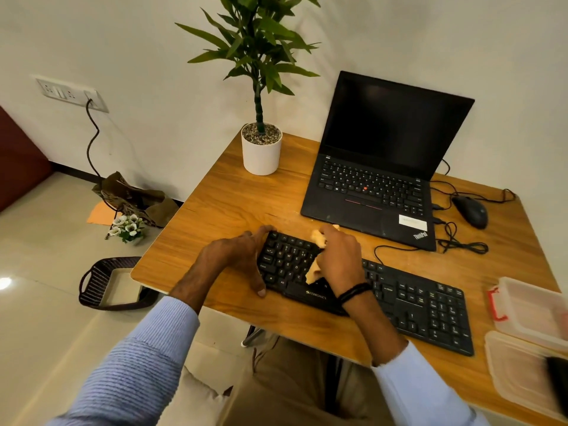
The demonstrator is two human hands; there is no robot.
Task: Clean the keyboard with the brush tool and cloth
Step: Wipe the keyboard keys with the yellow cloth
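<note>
The right hand (pixel 341 256) covers the middle of the black keyboard (pixel 408 302), so the keys under it are hidden. Its fingers curl tight round a soft, crumpled tan cloth (pixel 318 238). Only two bits of cloth poke out, at the hand's 10 o'clock and 8 o'clock. The cloth is pressed on the keys.

The left hand (pixel 242 256) hides the keyboard's left end. Its fingers are spread, with the thumb on the near edge and the pointer finger on the far corner, gripping that end.

The keyboard is long, flat and plastic. It lies slanted on the smooth wooden table (pixel 227 195), near the front edge. At the keyboard's 12 o'clock stands an open black laptop (pixel 378 173) with a dark screen. At 2 o'clock lies a rounded black mouse (pixel 470 212) among thin wires. At 11 o'clock stands a round white pot (pixel 261 155) of pebbles with a leafy plant. At 4 o'clock two see-through plastic boxes (pixel 528 305) are cut off by the edge. A dark thing (pixel 558 382) on them is very blurry; it might be a tool.
</note>
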